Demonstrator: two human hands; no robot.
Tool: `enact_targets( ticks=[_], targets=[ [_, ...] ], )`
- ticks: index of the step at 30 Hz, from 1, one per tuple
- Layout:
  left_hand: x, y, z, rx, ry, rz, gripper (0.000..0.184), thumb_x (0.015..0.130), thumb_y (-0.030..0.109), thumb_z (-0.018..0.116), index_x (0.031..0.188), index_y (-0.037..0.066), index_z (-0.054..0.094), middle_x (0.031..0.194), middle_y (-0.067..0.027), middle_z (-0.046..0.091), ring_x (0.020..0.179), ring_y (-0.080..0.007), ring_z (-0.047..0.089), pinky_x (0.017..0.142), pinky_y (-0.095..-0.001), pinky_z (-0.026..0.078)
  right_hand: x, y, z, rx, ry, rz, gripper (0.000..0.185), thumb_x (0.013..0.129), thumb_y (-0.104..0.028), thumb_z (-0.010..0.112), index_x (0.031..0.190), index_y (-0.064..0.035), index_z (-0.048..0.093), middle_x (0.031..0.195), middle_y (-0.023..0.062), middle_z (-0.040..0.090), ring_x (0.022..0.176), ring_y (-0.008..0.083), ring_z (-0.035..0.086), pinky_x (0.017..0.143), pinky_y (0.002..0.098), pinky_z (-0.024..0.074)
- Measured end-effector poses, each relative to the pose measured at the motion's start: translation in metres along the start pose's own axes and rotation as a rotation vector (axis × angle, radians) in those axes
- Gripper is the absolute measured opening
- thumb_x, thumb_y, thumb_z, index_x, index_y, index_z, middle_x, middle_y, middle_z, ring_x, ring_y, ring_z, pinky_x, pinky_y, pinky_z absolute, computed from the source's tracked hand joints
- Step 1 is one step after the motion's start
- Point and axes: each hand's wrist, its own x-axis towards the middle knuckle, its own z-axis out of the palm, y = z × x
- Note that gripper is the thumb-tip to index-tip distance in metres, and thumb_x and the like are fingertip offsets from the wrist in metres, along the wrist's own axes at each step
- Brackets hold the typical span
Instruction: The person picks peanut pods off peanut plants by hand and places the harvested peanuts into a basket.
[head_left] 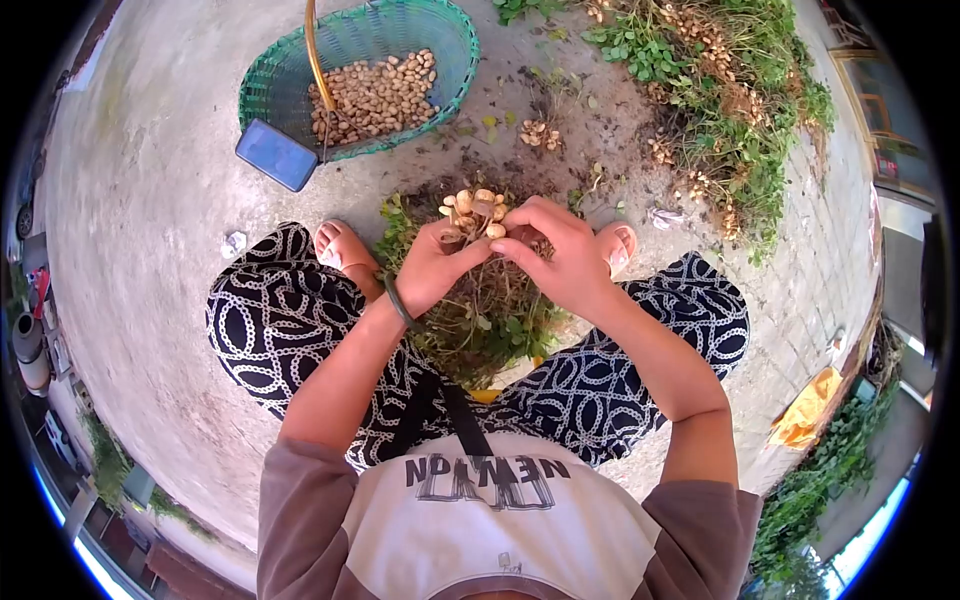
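Note:
A cluster of pale peanuts [478, 207] on their stems is held up between my two hands, above the space between my feet. My left hand [432, 265], with a dark bangle at the wrist, is closed round the stems below the cluster. The thumb and fingers of my right hand [556, 252] pinch together at a peanut [495, 231] on the cluster's right side. Both thumb tips nearly meet there. Beneath the hands lies a heap of pulled peanut plants [490, 315], its leaves and stems partly hidden by my hands and wrists.
A green woven basket [462, 65] with loose peanuts [385, 95] stands ahead to the left. A phone [277, 155] rests at its near rim. More peanut plants [745, 130] are piled ahead to the right. A small peanut clump [540, 135] lies on the concrete [150, 270].

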Motion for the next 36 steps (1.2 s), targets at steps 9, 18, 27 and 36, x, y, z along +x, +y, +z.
enact_targets(
  ticks=[9,18,27,36],
  targets=[
    [-0.005,0.001,0.004,0.053,-0.007,0.029,0.015,0.094,0.01,0.057,0.1,-0.003,0.061,0.086,-0.003,0.065,0.074,-0.0081,0.059,0.065,-0.0259,0.05,0.002,0.001,0.003,0.323,-0.151,0.295,0.016,0.09,-0.016,0.063,0.092,-0.0019,0.056,0.076,0.0043,0.056,0.071,0.0153,0.057,0.066,0.0289,0.0452],
    [-0.008,0.015,-0.001,-0.081,-0.068,0.066,0.017,0.096,0.008,0.05,0.103,-0.004,0.059,0.085,-0.0065,0.064,0.07,-0.0115,0.059,0.064,-0.0261,0.049,0.007,0.012,-0.009,1.054,0.005,0.473,0.027,0.089,-0.025,0.046,0.097,-0.002,0.056,0.083,0.0054,0.054,0.07,0.0148,0.049,0.062,0.0293,0.0409],
    [-0.009,0.009,-0.002,0.152,-0.049,0.093,0.021,0.096,0.015,0.059,0.104,-0.004,0.062,0.09,-0.0031,0.066,0.082,-0.0077,0.06,0.073,-0.0254,0.05,0.008,0.018,-0.006,0.504,-0.162,0.349,0.025,0.092,-0.022,0.065,0.103,-0.0002,0.068,0.079,0.0016,0.059,0.07,0.0046,0.052,0.06,0.0225,0.042],
    [-0.009,0.009,0.006,0.111,0.047,0.07,0.02,0.096,0.013,0.059,0.101,-0.006,0.064,0.088,-0.0024,0.067,0.074,-0.0071,0.06,0.063,-0.0225,0.049,0.005,-0.003,-0.011,0.227,-0.155,0.331,0.024,0.086,-0.014,0.07,0.103,0.0,0.06,0.078,0.0017,0.061,0.068,0.0062,0.054,0.058,0.0241,0.0438]
  ],
)
